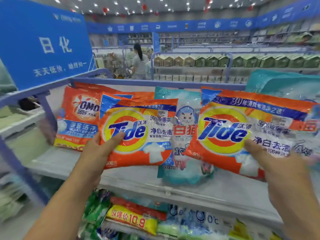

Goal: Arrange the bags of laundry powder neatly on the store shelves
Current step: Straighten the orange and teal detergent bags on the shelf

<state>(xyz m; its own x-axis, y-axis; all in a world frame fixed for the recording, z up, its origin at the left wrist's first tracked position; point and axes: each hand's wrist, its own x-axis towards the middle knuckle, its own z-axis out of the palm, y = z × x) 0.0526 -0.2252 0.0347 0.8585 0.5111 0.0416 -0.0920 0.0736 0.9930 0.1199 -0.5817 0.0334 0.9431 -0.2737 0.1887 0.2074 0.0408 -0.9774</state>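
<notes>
The pale grey store shelf (131,181) with its blue metal frame carries the laundry powder at chest height, and a big blue hanging sign (43,44) with white characters stands over its left end. At the far right rests 1 large teal plastic bag (284,84). I count 2 orange Tide bags with yellow-ringed logos held up in front of the shelf: the right Tide bag (242,132) is the larger in view, tilted down to the right; the left Tide bag (138,134) sits nearly level. Behind them lean 1 orange OMO bag (78,118) at the left and 1 white-and-teal bag with a cat picture (185,135) in the middle. The lower shelf holds mixed green, yellow and blue bags (138,220). The left hand (98,148) pinches its bag's lower left corner, thumb on the front. The right hand (270,158) grips the other bag's lower edge, thumb pressed on the front.
</notes>
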